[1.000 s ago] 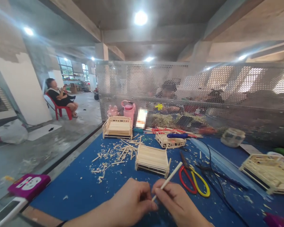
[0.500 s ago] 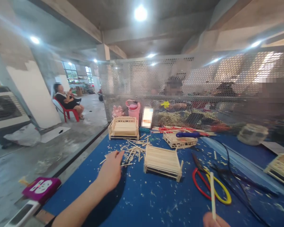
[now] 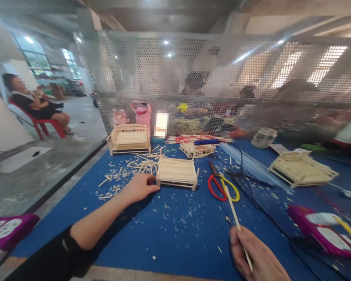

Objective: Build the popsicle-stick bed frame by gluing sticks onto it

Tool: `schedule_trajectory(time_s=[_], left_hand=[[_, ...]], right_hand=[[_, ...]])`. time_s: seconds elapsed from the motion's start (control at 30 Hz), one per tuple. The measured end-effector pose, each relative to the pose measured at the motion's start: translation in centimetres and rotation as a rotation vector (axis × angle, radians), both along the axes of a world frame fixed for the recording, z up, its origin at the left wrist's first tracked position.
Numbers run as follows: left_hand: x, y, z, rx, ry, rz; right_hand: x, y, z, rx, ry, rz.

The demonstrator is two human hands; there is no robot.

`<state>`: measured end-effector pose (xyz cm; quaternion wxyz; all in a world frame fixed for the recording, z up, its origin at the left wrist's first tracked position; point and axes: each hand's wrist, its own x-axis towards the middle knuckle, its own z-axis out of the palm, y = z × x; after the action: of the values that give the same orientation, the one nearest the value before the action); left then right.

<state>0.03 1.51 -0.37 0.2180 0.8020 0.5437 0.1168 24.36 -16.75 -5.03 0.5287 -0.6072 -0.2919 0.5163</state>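
Observation:
My left hand (image 3: 140, 188) is at the left front corner of a small bed-shaped model made of wooden sticks (image 3: 177, 169). Its thumb and curled fingers close on that corner; the fingertips are partly hidden. Low on the right, my right hand (image 3: 253, 249) pinches a thin wooden stick (image 3: 232, 207), which slants up and to the left. The stick's upper end overlaps the handles of scissors (image 3: 224, 187), one red and one yellow. Loose sticks (image 3: 144, 164) and chips are scattered behind my left hand.
More stick models stand at the back left (image 3: 130, 138), back middle (image 3: 197, 149) and right (image 3: 302, 168). A blue-handled tool (image 3: 206, 142) lies across the middle one. Cables and a purple power strip (image 3: 324, 230) lie right. A perforated metal screen (image 3: 163, 78) borders the back; a person (image 3: 41, 105) sits left.
My left hand has moved from the loose sticks to the model's corner. My right hand has come further into view with its stick. The view has swung right and down.

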Motion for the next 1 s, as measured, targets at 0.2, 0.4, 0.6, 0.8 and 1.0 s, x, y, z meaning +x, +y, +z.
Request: schedule_trajectory(time_s=[0.2, 0.4, 0.6, 0.8, 1.0], left_hand=[[0.1, 0.2, -0.3, 0.012, -0.027, -0.015], [0.1, 0.1, -0.4, 0.022, -0.104, -0.026], [0.2, -0.6, -0.6, -0.006, -0.2, -0.03], [0.5, -2.7, -0.7, -0.056, -0.256, 0.024], [1.1, -5.0, -1.2, -0.174, -0.333, 0.1]], right_hand=[[0.7, -0.7, -1.1, 0.0, -0.005, -0.043], [0.7, -0.4, -1.3, 0.004, -0.01, -0.023], [0.9, 1.7, 0.7, 0.036, 0.218, -0.084], [0.1, 6.9, 4.2, -0.111, 0.408, -0.078], [-0.3, 10.9, 3.7, -0.085, 0.46, -0.046]])
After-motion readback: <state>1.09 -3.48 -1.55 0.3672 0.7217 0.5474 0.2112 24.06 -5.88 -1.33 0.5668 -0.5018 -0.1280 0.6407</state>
